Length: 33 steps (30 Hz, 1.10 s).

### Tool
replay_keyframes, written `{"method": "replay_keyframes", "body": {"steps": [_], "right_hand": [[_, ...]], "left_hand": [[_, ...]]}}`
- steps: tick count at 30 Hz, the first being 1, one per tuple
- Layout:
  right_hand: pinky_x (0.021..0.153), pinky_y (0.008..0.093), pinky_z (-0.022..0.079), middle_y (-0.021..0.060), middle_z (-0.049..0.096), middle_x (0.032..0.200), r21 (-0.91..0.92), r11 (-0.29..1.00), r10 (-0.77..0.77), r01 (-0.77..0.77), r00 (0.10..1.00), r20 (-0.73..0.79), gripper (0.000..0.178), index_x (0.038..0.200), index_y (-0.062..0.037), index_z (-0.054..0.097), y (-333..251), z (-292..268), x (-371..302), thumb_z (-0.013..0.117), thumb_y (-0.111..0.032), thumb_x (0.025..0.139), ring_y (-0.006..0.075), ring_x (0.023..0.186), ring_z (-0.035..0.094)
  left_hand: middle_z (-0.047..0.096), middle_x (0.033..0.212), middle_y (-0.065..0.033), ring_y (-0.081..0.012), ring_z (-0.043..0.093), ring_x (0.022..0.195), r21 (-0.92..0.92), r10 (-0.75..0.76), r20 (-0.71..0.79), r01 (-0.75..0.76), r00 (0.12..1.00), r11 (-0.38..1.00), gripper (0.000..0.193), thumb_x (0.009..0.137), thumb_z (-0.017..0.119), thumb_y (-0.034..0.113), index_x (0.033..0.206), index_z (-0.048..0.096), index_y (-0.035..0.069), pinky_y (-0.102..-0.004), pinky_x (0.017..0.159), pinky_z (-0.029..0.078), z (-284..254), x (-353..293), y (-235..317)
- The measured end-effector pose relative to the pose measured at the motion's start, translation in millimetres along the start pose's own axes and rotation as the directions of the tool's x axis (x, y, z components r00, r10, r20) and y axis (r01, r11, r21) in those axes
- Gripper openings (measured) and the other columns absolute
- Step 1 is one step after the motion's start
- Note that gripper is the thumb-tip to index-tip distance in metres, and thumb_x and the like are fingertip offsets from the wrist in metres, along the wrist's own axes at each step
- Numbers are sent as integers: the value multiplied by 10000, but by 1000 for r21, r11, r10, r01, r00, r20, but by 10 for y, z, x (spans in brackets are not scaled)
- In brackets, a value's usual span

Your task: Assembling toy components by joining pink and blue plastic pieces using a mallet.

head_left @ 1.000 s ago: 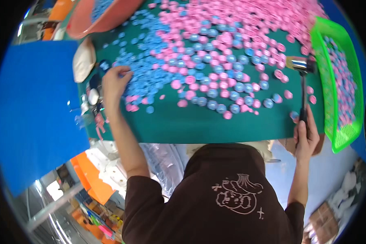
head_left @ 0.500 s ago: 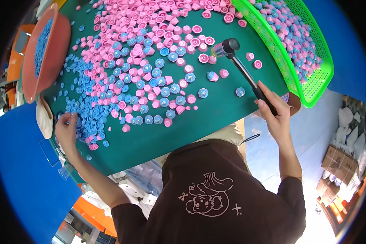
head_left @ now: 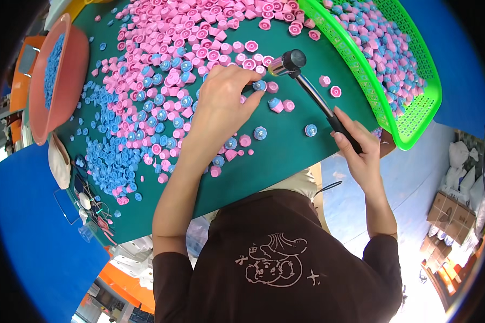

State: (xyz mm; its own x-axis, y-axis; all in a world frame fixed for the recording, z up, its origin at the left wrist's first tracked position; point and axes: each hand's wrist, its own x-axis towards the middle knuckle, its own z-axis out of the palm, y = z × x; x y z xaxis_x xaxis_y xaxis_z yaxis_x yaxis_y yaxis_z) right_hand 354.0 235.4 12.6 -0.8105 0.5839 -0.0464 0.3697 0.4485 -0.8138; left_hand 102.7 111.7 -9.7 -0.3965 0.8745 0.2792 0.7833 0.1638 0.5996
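My right hand [head_left: 358, 148] is wrapped round the black grip of a small mallet [head_left: 313, 96]. The mallet has a metal shaft, one black face and one clear yellowish face, and its head hovers over the table. My left hand [head_left: 221, 102] reaches over the middle of the table, thumb and forefinger pinching a small blue flower-shaped cap [head_left: 260, 85]. Beside the fingertips lies a pink cup-shaped piece [head_left: 272, 86]; whether the cap touches a cup is hard to tell. Nearby, a blue-topped pink piece [head_left: 275, 104] lies tilted. My left forearm hides some of the pieces.
Loose pink cups [head_left: 167, 27] cover the far part of the green table [head_left: 285, 156]. A heap of blue caps [head_left: 110, 161] lies at the left, below a pink basin [head_left: 73, 75]. On the right, a green basket [head_left: 382, 102] holds many pink and blue pieces.
My left hand has moved from the blue heap at the left to the middle of the table, now with a blue cap pinched in it. My right hand and the mallet have shifted slightly left.
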Motion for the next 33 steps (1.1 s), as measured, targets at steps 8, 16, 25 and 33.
{"method": "replay_keyframes", "body": {"steps": [8, 16, 25, 33], "right_hand": [[596, 244, 356, 24, 486, 723, 10, 1000, -13, 13, 1000, 10, 421, 1297, -22, 577, 3, 5, 21, 648, -67, 885, 106, 658, 440], [581, 251, 362, 41, 523, 752, -21, 999, -45, 45, 999, 23, 425, 1301, -21, 573, -26, 18, 21, 639, -45, 882, 115, 659, 458], [596, 279, 409, 91, 564, 833, -130, 985, -103, 116, 989, 104, 430, 1288, -24, 581, -216, 49, 89, 613, 39, 864, 148, 679, 502], [518, 143, 305, 1, 643, 1011, 191, 977, 116, -95, 988, -104, 422, 1400, -54, 477, 148, -64, 74, 515, -75, 980, -6, 619, 424]], "left_hand": [[648, 821, -98, -282, 558, 794, 5, -9, 59, 9, 998, 1000, 248, 695, 772, 92, 926, 705, 35, -395, 737, 466, 28, 73, 7], [658, 837, -82, -254, 564, 806, 24, 40, 23, -40, 999, 999, 264, 689, 791, 126, 917, 697, 30, -370, 735, 464, 35, 47, -15], [679, 868, -27, -128, 567, 794, 102, -254, -193, 277, 948, 955, 248, 755, 783, 121, 986, 719, 57, -269, 734, 450, -901, -317, -217], [646, 773, 33, -31, 479, 684, 18, -585, -577, 725, 570, 689, 174, 828, 734, 180, 923, 729, 34, -203, 592, 378, -2268, -1861, -1236]]}}
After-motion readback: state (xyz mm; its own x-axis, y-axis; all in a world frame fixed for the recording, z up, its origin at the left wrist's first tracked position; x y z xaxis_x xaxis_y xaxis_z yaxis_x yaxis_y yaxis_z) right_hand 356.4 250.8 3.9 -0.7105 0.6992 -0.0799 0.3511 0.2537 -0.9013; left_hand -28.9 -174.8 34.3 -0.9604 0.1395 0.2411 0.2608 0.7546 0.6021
